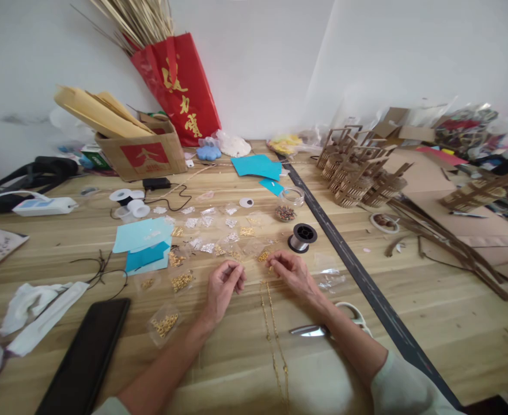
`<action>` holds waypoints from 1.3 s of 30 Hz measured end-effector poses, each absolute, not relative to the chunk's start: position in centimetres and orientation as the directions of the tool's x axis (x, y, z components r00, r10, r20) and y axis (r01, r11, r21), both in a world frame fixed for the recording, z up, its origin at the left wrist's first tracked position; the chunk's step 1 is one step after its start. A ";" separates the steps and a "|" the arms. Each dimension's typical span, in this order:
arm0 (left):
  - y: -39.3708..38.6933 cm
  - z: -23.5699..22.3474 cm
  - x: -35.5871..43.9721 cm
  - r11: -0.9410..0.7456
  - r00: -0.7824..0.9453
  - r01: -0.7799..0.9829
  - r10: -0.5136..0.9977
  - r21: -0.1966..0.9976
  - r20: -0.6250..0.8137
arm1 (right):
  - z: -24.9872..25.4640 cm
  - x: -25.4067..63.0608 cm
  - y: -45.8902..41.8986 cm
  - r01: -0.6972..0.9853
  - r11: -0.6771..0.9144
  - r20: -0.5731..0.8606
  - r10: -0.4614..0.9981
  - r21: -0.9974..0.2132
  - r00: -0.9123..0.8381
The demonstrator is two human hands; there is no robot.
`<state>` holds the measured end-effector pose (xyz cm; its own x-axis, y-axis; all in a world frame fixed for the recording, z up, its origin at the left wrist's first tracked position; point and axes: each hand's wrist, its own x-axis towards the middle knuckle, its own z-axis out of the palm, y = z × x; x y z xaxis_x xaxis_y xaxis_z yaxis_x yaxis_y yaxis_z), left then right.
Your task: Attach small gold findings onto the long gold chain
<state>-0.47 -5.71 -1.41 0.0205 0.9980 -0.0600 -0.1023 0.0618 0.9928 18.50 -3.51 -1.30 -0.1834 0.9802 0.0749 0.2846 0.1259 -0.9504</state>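
My left hand [227, 286] is closed in a pinch above the table, beside several small clear bags of gold beads [182, 281]; whatever it holds is too small to make out. To its right, my right hand [292, 272] pinches a tiny gold piece [271, 268] between thumb and forefinger. Just behind those fingertips lies a bag of gold bits [264, 254]. A long gold beaded chain [275, 334] runs in two strands down the wood, starting below the right fingers. Scissors [310, 331] rest partly under my right forearm.
A wire spool [302, 237] stands behind my right hand, near a dark strip [344, 253] crossing the table. Blue cards [148, 253] and a black phone [87, 351] lie at left. Small woven baskets [353, 178], a cardboard box [144, 153] and a red bag [185, 86] stand farther back.
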 end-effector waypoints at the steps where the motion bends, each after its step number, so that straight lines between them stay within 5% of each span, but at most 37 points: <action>1: -5.7 -1.5 -0.5 0.058 0.025 -0.107 0.998 0.993 -0.056 | -1.4 18.5 -3.5 0.261 0.120 0.074 0.981 -0.958 -0.182; 26: -5.4 -2.2 -0.6 0.022 -0.067 -0.119 0.997 0.993 -0.030 | -0.4 18.1 -4.0 0.074 0.213 0.212 0.977 -0.974 -0.012; 39: -5.5 -2.7 -0.8 -0.012 -0.032 -0.073 0.999 0.997 0.010 | 0.9 15.7 -4.4 0.404 0.294 0.146 0.922 -0.866 -0.359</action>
<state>-0.79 -5.48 -2.66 -0.0322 0.9994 0.0100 -0.0727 -0.0123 0.9973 15.71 -4.40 0.94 -0.3592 0.9218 0.1457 0.4039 0.2942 -0.8662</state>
